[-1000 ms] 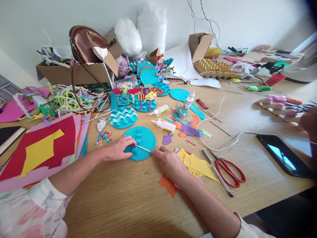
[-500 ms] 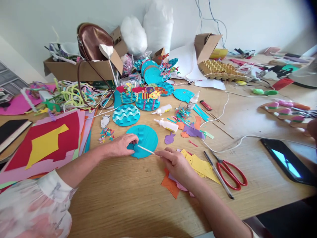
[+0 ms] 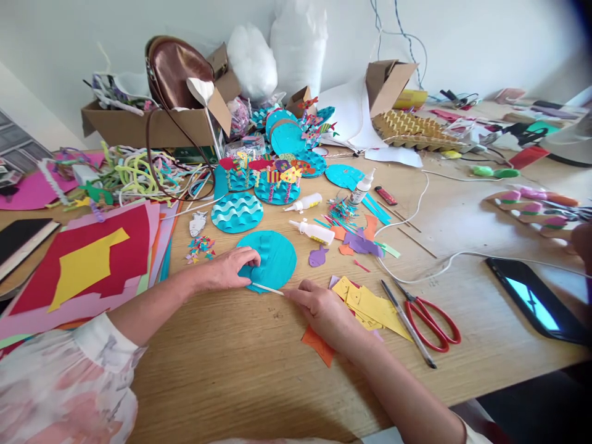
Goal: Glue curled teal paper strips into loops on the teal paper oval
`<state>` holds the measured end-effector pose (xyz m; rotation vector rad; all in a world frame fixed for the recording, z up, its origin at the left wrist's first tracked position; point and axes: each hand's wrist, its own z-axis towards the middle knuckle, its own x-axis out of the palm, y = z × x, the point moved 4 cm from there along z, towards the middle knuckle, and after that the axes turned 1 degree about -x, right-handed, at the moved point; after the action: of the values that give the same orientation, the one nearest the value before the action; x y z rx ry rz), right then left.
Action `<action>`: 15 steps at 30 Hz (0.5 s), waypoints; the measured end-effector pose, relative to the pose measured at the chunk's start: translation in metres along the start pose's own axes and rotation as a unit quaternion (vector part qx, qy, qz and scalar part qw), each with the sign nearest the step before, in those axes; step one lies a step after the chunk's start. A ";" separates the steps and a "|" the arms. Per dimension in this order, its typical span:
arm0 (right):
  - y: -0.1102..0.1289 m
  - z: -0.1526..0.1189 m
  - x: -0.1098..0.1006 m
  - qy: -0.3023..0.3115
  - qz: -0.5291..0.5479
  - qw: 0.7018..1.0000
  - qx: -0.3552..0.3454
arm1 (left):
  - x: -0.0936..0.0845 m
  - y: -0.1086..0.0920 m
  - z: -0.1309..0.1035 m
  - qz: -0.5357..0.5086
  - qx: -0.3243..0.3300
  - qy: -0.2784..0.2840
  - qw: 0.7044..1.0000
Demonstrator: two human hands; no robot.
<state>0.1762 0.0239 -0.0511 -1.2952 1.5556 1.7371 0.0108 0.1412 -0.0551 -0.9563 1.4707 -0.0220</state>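
Observation:
A round turquoise paper disc [image 3: 277, 258] lies on the table with a ridged, wavy strip standing across its upper left part. My left hand [image 3: 229, 266] is at the disc's left edge, its fingers bent and pressing against the disc and strip; the fingertips are partly hidden. My right hand [image 3: 321, 305] grips a thin white stick [image 3: 268, 288] whose far tip lies over the disc's front edge, close to my left thumb. Just behind is a finished-looking wavy blue disc [image 3: 237, 213]. A purple paper fish [image 3: 317, 256] lies to the disc's right.
White glue bottles [image 3: 312, 232] stand and lie behind. Yellow paper scraps [image 3: 370, 302], a pen [image 3: 409, 324] and red-handled scissors [image 3: 435, 320] lie right. Coloured paper sheets [image 3: 32, 296] are stacked left, beside confetti bits [image 3: 201, 248]. A white cable [image 3: 444, 271] crosses toward a phone [image 3: 531, 302].
The white stick's tip has moved toward me, from the disc's middle to its front edge, and my right hand has shifted slightly left and down. My left hand stays at the disc.

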 end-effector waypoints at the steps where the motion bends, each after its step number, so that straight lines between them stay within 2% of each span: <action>1: 0.000 -0.001 0.000 0.002 -0.006 1.000 0.001 | 0.000 0.000 0.000 0.000 -0.004 -0.001 1.000; 3: 0.001 -0.003 -0.001 -0.006 0.010 1.000 -0.005 | 0.000 0.000 -0.001 0.000 -0.013 -0.003 1.000; 6: -0.001 -0.010 -0.012 -0.072 0.109 0.991 -0.021 | -0.002 -0.002 -0.003 -0.015 -0.023 -0.008 1.000; 8: -0.008 -0.017 -0.023 -0.123 0.177 0.976 0.009 | -0.005 -0.004 -0.006 -0.032 -0.026 -0.011 0.999; 10: -0.019 -0.023 -0.030 -0.139 0.233 0.959 0.076 | -0.010 -0.006 -0.008 -0.045 -0.030 -0.017 0.998; 12: -0.027 -0.027 -0.032 -0.125 0.313 0.932 0.136 | -0.017 -0.005 -0.007 -0.042 -0.045 -0.044 0.997; 15: -0.032 -0.027 -0.027 -0.099 0.467 0.859 0.188 | -0.029 0.004 -0.001 -0.017 -0.087 -0.103 0.991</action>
<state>0.2244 0.0129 -0.0412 -0.1037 2.4429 1.8063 0.0031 0.1596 -0.0331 -1.0915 1.2805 0.1779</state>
